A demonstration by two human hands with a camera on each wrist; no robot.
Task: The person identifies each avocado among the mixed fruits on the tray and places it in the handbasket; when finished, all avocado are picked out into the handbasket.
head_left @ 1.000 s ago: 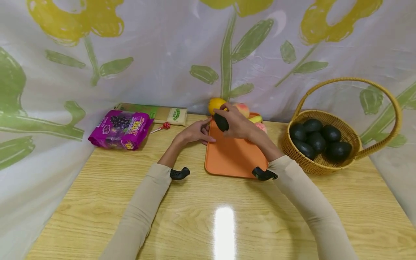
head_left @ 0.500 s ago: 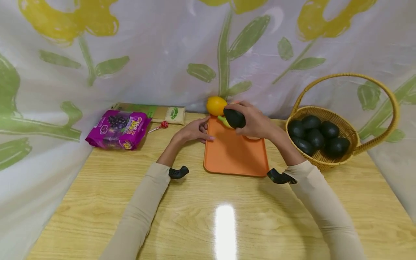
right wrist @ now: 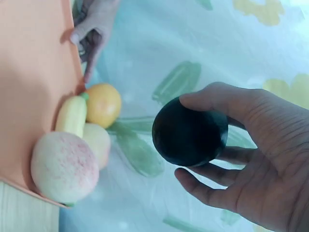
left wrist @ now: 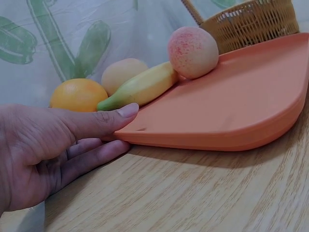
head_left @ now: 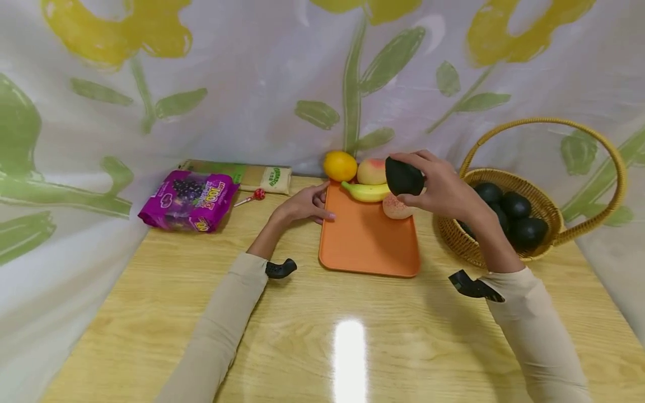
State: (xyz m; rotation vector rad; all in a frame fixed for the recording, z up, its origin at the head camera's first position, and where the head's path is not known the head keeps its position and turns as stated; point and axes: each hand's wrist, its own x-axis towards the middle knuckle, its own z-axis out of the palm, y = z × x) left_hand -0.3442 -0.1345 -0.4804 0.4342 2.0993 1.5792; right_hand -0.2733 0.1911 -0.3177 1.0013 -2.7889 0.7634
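My right hand (head_left: pixel 443 187) holds a dark avocado (head_left: pixel 405 178) in the air, between the tray's back right corner and the basket. In the right wrist view thumb and fingers curl round the avocado (right wrist: pixel 188 133). My left hand (head_left: pixel 307 204) grips the left rim of an orange tray (head_left: pixel 368 246), thumb on top and fingers low at its side in the left wrist view. On the tray's back part lie a banana (head_left: pixel 367 192) and a speckled peach (head_left: pixel 397 207). Behind the banana sits another peach (head_left: pixel 372 171), with an orange (head_left: pixel 340 165) at the back left corner.
A wicker basket (head_left: pixel 458 240) with a tall handle stands to the right, with several avocados (head_left: pixel 526 232) in it. At the left lie a purple grape-print bag (head_left: pixel 191 201), a red lollipop (head_left: pixel 258 194) and a flat beige packet (head_left: pixel 272 178). A flowered cloth (head_left: pixel 252 101) hangs behind.
My right hand has carried the avocado rightward from near the orange, past the banana, towards the basket, uncovering the fruit. My left hand stays at the tray's rim.
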